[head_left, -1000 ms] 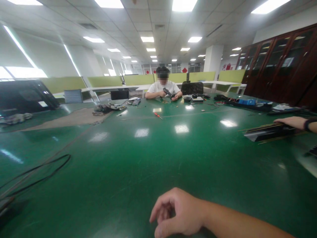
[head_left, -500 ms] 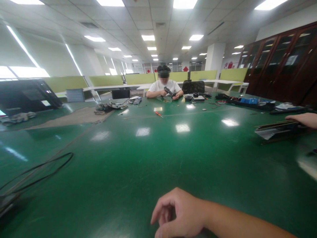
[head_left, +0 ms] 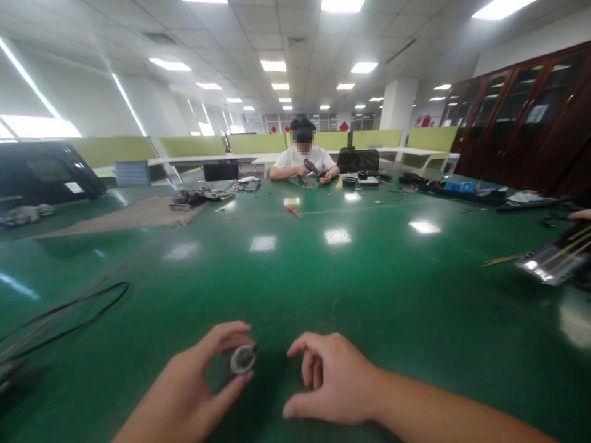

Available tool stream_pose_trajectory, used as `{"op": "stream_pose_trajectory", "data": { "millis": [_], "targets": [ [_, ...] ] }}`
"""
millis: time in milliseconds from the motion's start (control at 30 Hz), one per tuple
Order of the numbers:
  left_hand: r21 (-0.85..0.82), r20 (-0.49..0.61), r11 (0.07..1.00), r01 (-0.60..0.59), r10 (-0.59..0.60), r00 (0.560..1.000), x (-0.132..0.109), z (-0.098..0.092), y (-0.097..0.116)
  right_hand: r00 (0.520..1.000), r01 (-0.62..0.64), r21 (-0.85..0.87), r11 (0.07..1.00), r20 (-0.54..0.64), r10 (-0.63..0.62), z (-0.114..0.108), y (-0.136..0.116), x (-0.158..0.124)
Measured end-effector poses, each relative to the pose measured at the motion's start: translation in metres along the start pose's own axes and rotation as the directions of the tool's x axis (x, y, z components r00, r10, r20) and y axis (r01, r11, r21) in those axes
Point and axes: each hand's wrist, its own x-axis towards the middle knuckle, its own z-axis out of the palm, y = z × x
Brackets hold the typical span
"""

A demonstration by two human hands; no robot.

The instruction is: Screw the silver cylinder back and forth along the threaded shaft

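Observation:
Between the fingers and thumb of my left hand point(head_left: 203, 375) is a small round grey ring-shaped piece point(head_left: 242, 360). It is held just over the green table, its round face turned toward me, and its exact kind cannot be made out. To the right of it, my right hand point(head_left: 330, 378) is half curled, thumb and forefinger apart, with nothing between them. A gap separates its fingertips from the grey piece.
Across the green table point(head_left: 295, 283) a person in a white shirt point(head_left: 303, 163) handles a dark tool. A red screwdriver point(head_left: 293, 211) lies mid-table. A black cable loop point(head_left: 108, 307) is at left. Another hand point(head_left: 580, 215) is beside a metal tray point(head_left: 551, 261) with thin yellow rods at right.
My left hand has come into view from below, holding the grey ring-shaped piece. My right hand has moved slightly up and opened wider. The tray at right has shifted right and tilted.

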Motion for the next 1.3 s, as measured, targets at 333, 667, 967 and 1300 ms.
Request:
{"op": "stream_pose_trajectory", "data": {
  "millis": [333,667,967,1300],
  "targets": [
    [-0.296,0.336,0.954,0.039,0.066,0.940,0.047,0.057,-0.002,0.936,-0.025,-0.064,0.998,-0.352,0.001,-0.006,0.009,0.007],
    [-0.372,0.396,0.924,0.085,0.075,0.915,0.046,0.064,-0.009,0.962,0.018,-0.177,0.984,-0.264,-0.065,-0.006,0.003,0.005],
    [-0.324,0.373,0.944,0.066,0.063,0.926,0.042,0.068,-0.013,0.973,0.020,-0.219,0.976,-0.219,-0.069,-0.007,0.001,0.006],
    [-0.377,0.361,0.926,0.026,0.121,0.925,0.043,0.068,-0.013,0.976,0.019,-0.233,0.972,-0.208,-0.068,-0.009,0.000,0.006]
  ]
}}
